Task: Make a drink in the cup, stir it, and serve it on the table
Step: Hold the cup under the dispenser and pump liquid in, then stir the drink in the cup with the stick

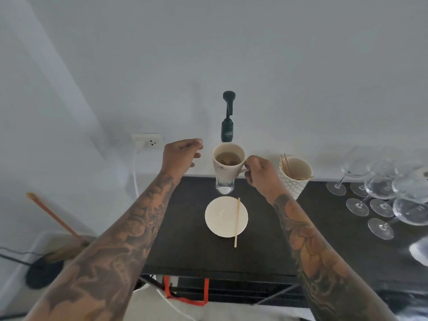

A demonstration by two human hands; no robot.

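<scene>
A cream cup (225, 166) with brownish liquid in it hangs above the black table (196, 239), under the spout of a dark pump bottle (227, 126). My right hand (259, 173) grips the cup's handle. My left hand (180, 156) hovers just left of the cup with fingers loosely curled, holding nothing. Below the cup stands the clear base of the bottle or a glass (224, 187). A white saucer (220, 216) lies on the table with a wooden stir stick (237, 222) resting across its right side.
A patterned paper cup (295, 179) with several wooden sticks stands right of the cup. Several wine glasses (382, 191) crowd the table's right end. A wall socket (148, 141) and white cable are at the left. A broom (55, 218) leans near the left wall.
</scene>
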